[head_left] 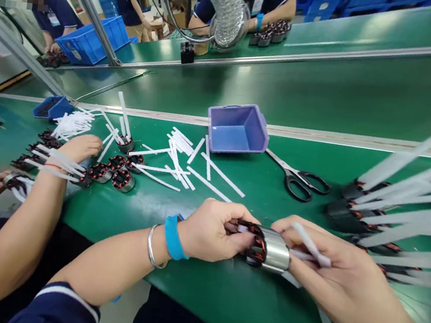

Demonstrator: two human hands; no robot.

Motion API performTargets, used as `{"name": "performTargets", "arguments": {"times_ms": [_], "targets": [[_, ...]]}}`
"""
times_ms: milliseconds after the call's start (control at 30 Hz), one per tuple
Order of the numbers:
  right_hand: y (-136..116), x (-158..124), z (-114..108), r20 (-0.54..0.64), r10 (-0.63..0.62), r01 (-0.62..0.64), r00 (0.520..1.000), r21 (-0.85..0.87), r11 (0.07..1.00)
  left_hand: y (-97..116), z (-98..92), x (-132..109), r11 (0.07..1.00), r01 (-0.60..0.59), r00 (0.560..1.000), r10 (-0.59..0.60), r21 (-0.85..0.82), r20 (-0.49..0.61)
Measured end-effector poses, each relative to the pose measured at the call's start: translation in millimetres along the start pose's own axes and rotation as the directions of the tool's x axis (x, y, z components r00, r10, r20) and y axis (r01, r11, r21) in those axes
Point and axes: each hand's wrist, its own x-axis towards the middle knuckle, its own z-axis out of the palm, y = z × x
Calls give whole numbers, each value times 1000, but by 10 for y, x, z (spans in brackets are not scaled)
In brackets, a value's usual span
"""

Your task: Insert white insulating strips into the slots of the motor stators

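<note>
A metal stator (276, 250) with black ends and copper windings lies on its side between my two hands, above the green table. My left hand (218, 231), with a blue band and a silver bangle at the wrist, pinches the stator's wound end. My right hand (335, 273) holds the other end, where white strips stick out past the fingers. One strip (313, 245) curls over the back of that hand. More white strips (180, 157) lie scattered beyond my left hand. Scissors (296, 176) with black handles rest beyond both hands.
A purple bin (238, 130) stands by the metal rail. Stators with upright strips (354, 215) crowd the right. At left, a co-worker's arm (49, 188) reaches over more stators (122, 179) and a strip pile (74, 124). A foil duct (227, 16) hangs ahead.
</note>
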Motion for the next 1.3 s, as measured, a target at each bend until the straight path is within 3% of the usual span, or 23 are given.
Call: {"name": "performTargets", "arguments": {"times_ms": [300, 567, 733, 867, 933, 1000, 1067, 1167, 1233, 1300], "targets": [[13, -36, -14, -5, 31, -31, 1000, 24, 999, -4, 15, 2, 999, -45, 998, 46, 18, -43], [-5, -109, 38, -155, 53, -42, 986, 74, 996, -31, 57, 14, 967, 76, 997, -76, -244, 8], [-25, -42, 2, -119, 70, -55, 990, 127, 990, -38, 47, 28, 930, 147, 987, -116, -338, 109], [-44, 57, -46, 2, 138, -136, 990, 210, 968, 20, -11, 42, 889, 144, 985, -84, -434, 153], [-59, 87, -106, -103, 116, -100, 988, 149, 984, 69, -56, 55, 914, 125, 990, -92, -387, 104], [-87, 86, -189, -322, 35, -20, 946, 52, 998, 110, -92, 68, 952, 82, 996, -67, -294, 60], [-128, 51, -279, -386, -40, 25, 922, -43, 999, 126, -110, 74, 969, 59, 997, -45, -240, 65], [-193, -40, -376, -114, -1, -8, 993, -77, 997, 102, -103, 68, 945, 155, 982, -115, -290, 149], [-217, -97, -396, 55, 61, -58, 997, -56, 997, 77, -91, 60, 892, 250, 961, -180, -378, 211], [-216, -126, -384, 148, 97, -89, 984, -59, 994, 63, -83, 59, 845, 303, 949, -226, -440, 218]]}}
